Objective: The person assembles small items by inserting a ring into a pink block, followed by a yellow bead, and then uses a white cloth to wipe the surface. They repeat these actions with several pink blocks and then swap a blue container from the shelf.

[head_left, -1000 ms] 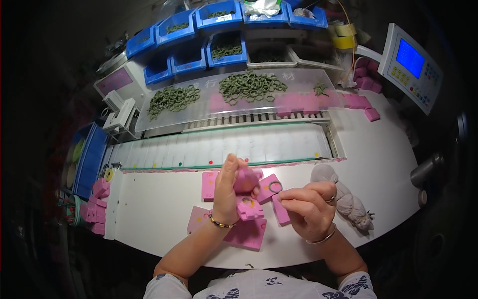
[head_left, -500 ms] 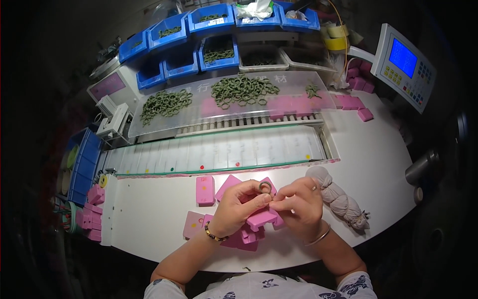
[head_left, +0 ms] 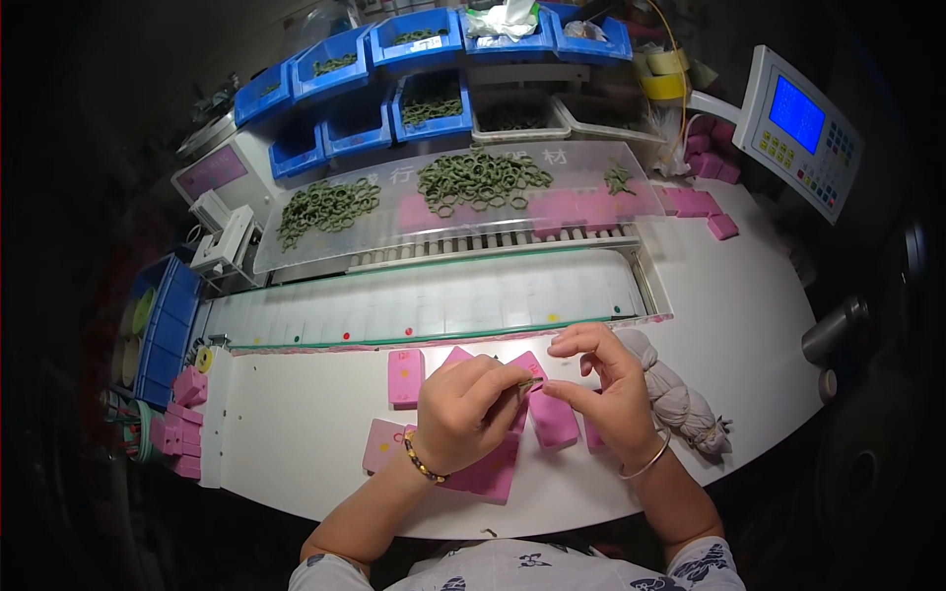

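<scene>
A small dark green ring (head_left: 531, 382), seen nearly edge-on, is pinched between the fingertips of my left hand (head_left: 463, 412). Just to its right is my right hand (head_left: 613, 389), open, its thumb apart from its raised fingers. That thumb's tip comes close to the ring; whether it touches I cannot tell. Under and around both hands lie several pink blocks, among them a pink block (head_left: 554, 421) below the ring and a pink block (head_left: 405, 377) with a yellow dot to the left. My left hand hides part of the pile.
Beyond the hands runs a white segmented conveyor (head_left: 434, 295) with coloured dots. Over it, a clear sheet (head_left: 394, 231) bears heaps of green rings (head_left: 483, 179). Blue bins (head_left: 431, 106) stand behind. A grey yarn hank (head_left: 680, 399) and a control panel (head_left: 800, 128) are on the right.
My right hand has let go and spread its fingers. My left hand has turned the ring from face-on to edge-on. The pink blocks under my hands have shifted. The conveyor's dots have moved left.
</scene>
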`<state>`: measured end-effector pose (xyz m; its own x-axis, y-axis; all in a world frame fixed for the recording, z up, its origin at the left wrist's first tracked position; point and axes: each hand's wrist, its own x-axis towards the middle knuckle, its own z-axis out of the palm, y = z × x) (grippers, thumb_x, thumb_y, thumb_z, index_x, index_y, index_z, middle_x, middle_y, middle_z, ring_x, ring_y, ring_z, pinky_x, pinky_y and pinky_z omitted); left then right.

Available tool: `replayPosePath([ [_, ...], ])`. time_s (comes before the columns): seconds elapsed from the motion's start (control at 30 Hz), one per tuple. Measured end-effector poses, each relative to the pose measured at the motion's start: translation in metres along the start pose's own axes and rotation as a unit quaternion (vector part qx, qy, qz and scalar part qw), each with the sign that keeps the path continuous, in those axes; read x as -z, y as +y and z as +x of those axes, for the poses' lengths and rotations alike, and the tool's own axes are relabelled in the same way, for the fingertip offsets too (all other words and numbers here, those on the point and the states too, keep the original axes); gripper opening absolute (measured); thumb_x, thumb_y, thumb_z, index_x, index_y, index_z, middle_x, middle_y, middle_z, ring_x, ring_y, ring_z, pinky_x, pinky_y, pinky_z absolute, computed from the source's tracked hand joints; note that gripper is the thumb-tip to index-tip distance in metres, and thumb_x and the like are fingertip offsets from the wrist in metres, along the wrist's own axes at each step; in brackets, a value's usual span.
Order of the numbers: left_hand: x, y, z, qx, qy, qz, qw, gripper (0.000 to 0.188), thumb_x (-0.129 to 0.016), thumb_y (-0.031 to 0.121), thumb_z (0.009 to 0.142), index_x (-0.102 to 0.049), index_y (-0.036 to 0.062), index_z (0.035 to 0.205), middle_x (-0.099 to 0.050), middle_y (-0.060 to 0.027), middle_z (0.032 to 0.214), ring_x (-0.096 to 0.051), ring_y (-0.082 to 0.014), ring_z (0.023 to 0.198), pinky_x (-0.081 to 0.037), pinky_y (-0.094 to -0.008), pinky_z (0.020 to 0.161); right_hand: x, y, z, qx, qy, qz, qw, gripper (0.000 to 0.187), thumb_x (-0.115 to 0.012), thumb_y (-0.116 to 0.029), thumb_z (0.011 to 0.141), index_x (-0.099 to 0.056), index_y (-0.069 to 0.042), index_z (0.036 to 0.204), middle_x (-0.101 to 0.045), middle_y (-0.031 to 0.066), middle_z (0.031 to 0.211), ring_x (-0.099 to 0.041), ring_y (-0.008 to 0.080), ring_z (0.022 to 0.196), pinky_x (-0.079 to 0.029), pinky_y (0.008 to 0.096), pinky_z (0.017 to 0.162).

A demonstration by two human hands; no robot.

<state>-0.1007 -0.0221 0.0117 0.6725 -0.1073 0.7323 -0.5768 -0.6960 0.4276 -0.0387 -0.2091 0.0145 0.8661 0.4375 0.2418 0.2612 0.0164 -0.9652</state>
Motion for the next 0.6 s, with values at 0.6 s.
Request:
replayPosePath([
  [0.6,0.001,0.008,0.002,0.121,-0.051,-0.121,0.984,0.014,-0.072,0.003,0.079,-0.067,0.0038,0.092,-0.062,-0.0061,0.074,-0.061,-0.0157,0.061,-0.047,-0.0266,0.055,0.000,0.001,-0.003,0.038,-0.044,0.034,0.998,0.019,-0.073,0.002,0.075,-0.071,-0.008,0.091,-0.060,0.0040,0.101,-0.056,0.0130,0.094,-0.046,0.0294,0.081],
])
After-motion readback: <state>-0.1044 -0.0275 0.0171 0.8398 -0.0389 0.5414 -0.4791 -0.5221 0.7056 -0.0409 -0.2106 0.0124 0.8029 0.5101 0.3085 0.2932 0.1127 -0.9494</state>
